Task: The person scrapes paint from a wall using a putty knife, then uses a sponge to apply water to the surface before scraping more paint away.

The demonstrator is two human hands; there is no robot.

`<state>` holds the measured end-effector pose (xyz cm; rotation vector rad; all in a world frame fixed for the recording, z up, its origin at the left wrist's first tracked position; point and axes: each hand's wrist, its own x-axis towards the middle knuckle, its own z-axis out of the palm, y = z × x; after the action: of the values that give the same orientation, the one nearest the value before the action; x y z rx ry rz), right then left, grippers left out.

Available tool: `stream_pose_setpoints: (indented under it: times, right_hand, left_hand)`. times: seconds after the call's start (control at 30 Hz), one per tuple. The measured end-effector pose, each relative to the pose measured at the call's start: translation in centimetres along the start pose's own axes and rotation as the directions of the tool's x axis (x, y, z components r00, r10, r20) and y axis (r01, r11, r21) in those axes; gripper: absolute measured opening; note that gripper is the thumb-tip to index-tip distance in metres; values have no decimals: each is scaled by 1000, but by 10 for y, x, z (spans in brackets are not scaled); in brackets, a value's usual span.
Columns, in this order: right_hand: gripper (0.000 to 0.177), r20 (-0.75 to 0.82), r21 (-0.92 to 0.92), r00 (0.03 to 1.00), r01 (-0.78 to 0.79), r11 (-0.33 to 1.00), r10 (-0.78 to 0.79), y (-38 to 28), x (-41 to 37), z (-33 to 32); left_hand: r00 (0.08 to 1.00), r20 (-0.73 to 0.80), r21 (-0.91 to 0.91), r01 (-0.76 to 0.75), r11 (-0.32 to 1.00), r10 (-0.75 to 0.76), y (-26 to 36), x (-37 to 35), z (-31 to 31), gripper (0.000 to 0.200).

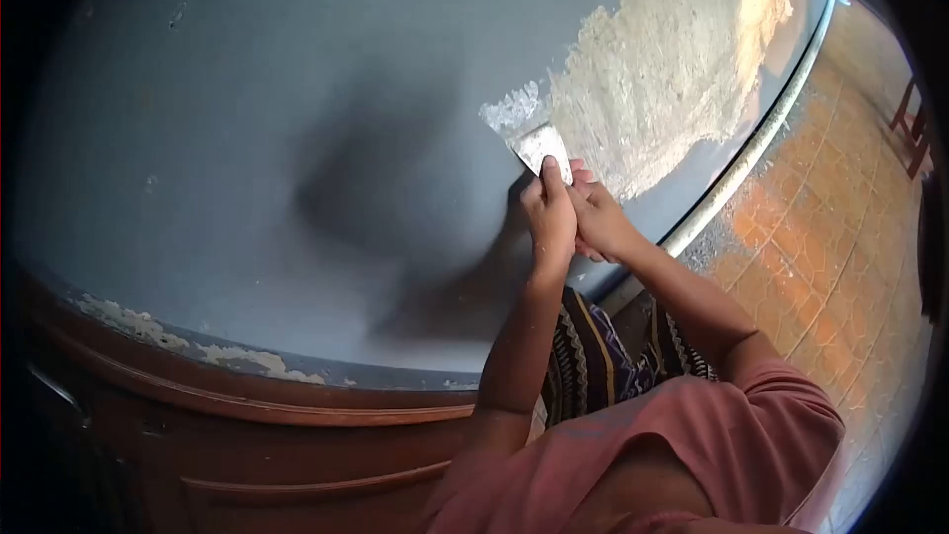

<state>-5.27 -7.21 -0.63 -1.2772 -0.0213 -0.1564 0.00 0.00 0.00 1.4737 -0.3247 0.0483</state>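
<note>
A paint scraper with a wide, whitish blade meets the grey-blue painted wall. My left hand is closed around the scraper, its thumb pressed along the blade. Right beside it, my right hand is closed too and overlaps the left hand at the handle, which the fingers hide. At the blade's edge lies a small whitish scraped patch. Up and to the right of the hands spreads a large bare patch of rough, pale wall with ragged paint edges.
Along the wall's foot runs a pale pipe or trim. Paint debris lies on the orange tiled floor. A brown wooden panel borders the wall at lower left, with peeling paint above it. A dark red wooden leg stands far right.
</note>
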Motion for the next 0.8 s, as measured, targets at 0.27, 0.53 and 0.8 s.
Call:
stream_pose_setpoints:
  times: [0.27, 0.53, 0.8]
  right_hand:
    - [46, 52, -7, 999, 11, 1000, -11, -34, 15, -7]
    - [42, -29, 54, 996, 87, 995, -86, -43, 21, -7]
    - [44, -109, 147, 994, 47, 988, -31, -24, 5, -7]
  left_hand:
    - [994, 113, -13, 0, 1000, 2, 64, 10, 15, 42]
    - [991, 135, 64, -19, 998, 11, 75, 24, 25, 48]
    - [992, 101, -50, 76, 996, -71, 43, 9, 29, 42]
